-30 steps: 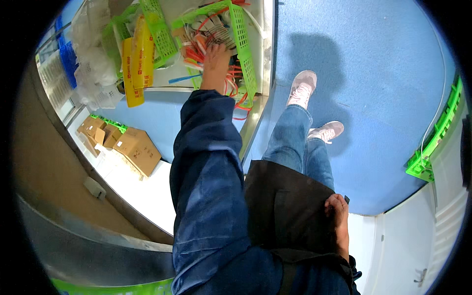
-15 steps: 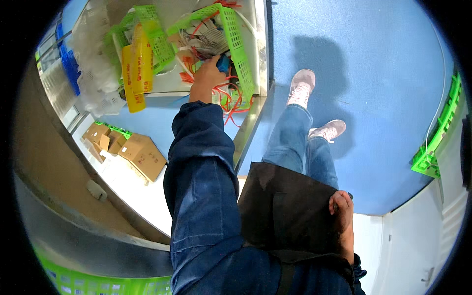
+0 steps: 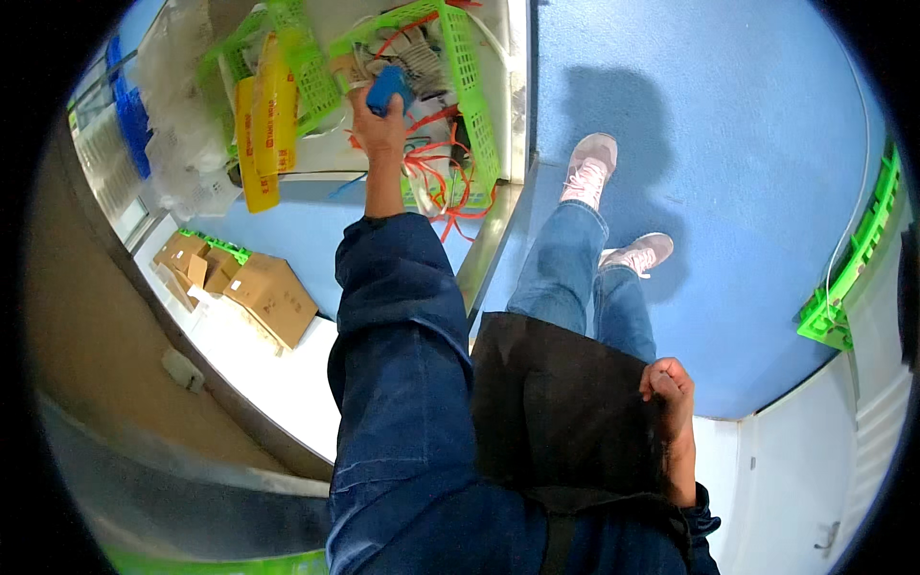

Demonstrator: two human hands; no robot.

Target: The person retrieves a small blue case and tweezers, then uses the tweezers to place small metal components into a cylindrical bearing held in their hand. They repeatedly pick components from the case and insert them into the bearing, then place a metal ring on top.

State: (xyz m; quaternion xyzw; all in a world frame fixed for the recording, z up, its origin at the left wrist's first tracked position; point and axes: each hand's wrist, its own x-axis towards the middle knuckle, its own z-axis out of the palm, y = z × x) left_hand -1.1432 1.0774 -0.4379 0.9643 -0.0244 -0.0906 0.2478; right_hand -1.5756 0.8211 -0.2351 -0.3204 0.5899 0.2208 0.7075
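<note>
My left hand (image 3: 376,123) is stretched out ahead in a blue denim sleeve and is shut on a small blue object (image 3: 388,87), held just above a green plastic basket (image 3: 467,86) full of orange cables (image 3: 443,163) and grey parts. My right hand (image 3: 670,391) hangs low by my hip, fingers curled on the edge of a black bag (image 3: 561,412) that rests against my legs.
A second green basket (image 3: 305,69) holds yellow packets (image 3: 261,120). Clear plastic bags (image 3: 177,125) lie to the left. Brown cardboard boxes (image 3: 259,287) sit on a lower white shelf. Blue floor (image 3: 728,172) lies to the right, with a green crate (image 3: 853,278) at its edge.
My left hand was reaching into the cable basket; it has since closed on the blue object and lifted it above the basket. My right hand stayed on the bag.
</note>
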